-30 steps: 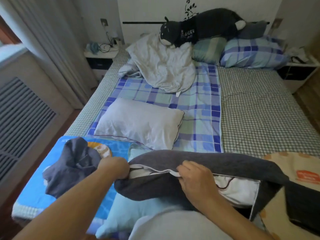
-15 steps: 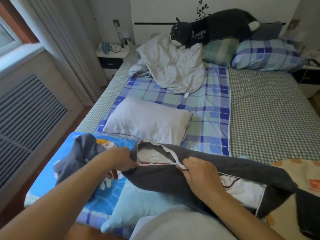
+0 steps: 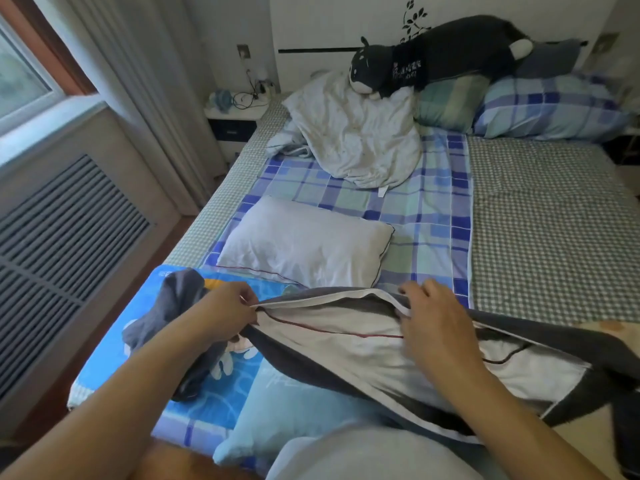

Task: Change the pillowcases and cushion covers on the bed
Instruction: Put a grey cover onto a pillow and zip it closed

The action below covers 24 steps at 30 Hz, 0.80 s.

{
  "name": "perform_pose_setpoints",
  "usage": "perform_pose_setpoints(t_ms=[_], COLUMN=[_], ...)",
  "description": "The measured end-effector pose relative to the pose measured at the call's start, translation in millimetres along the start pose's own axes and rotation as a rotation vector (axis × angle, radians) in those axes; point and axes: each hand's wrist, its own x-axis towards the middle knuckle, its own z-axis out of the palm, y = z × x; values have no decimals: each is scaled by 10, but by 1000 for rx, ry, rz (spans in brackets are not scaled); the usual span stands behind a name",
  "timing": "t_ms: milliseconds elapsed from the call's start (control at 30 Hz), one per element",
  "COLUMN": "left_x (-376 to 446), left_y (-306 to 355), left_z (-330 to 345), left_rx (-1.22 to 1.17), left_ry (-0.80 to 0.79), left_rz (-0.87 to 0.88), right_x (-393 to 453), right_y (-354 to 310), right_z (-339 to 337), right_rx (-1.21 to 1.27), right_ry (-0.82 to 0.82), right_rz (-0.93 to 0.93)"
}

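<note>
Head view: at the foot of the bed (image 3: 554,209), the dark grey pillowcase's (image 3: 304,362) white-edged opening is pinched by the left hand (image 3: 228,308) and gripped by the right hand (image 3: 433,317), around a white pillow (image 3: 349,344).

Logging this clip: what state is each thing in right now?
Grey pillowcase: opening held apart, white pillow partly inside.
White pillow: showing through the opening.
Left hand: pinching the opening's edge.
Right hand: gripping the opening's edge.
Bare pillow: uncovered, flat on the bed.
Crumpled white cover: heaped by the headboard.
</note>
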Motion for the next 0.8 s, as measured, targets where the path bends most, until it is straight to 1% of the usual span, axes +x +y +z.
perform_pose_setpoints(t_ms=[33,67,100,133,167,200,267,333,367,400,467,533,633,700,800], left_x=[-37,-64,-88,-126,-151,-181,-236,-277,-284,-275,-235,-192,-147,-152,-97], left_y=[-11,-20,-13,13,35,51,27,-49,-91,-128,-155,-116,2,118,200], left_z=[13,33,47,49,52,55,83,106,102,88,53,19,-14,-1,41], left_rx=[-35,-48,-55,-63,-65,-54,17,85,102,121,174,158,47,1,54], left_ry=[11,30,56,85,113,140,194,267,299,321,331,310,234,133,20], left_rz=[19,41,64,85,113,152,224,269,278,282,298,357,471,488,509], right_x=[42,60,72,76,75,76,103,106,89,69,74,103,144,204,286], right_y=[-58,-172,-320,-493,-663,-827,-1079,-1198,-1217,-1209,-1170,-1132,-1149,-1211,-1311], right_z=[-36,-63,-53,-20,53,149,303,375,389,400,384,348,330,306,285], right_rx=[2,27,62,86,97,96,112,109,101,90,69,35,24,-63,-230], right_ry=[74,124,105,36,-45,-113,-155,-157,-184,-232,-336,-364,-341,-405,-514], right_rz=[-64,-186,-373,-566,-709,-785,-829,-878,-915,-938,-926,-869,-813,-800,-831])
